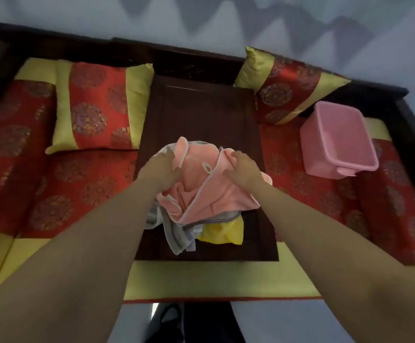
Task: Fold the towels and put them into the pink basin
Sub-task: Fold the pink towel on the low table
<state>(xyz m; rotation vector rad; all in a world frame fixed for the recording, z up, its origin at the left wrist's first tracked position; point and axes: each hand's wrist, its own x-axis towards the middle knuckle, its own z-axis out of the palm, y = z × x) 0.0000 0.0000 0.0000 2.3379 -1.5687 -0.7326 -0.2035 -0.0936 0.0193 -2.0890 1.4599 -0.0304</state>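
Note:
A crumpled pile of towels lies on the dark wooden tray table point(201, 112) in the middle. On top is a pink towel point(196, 191) with a white edge; a grey towel point(176, 236) and a yellow towel point(226, 233) stick out beneath it. My left hand point(160, 169) grips the pink towel's left side. My right hand point(244, 169) holds its right side, fingers curled into the cloth. The pink basin point(335, 154) stands to the right on the red cushion, tilted, and nothing shows inside it.
Two red and gold pillows lean at the back, one on the left point(97, 107) and one on the right point(288, 87). Red patterned cushions point(60, 194) cover the bench on both sides. A dark wooden frame point(414, 134) runs around the bench.

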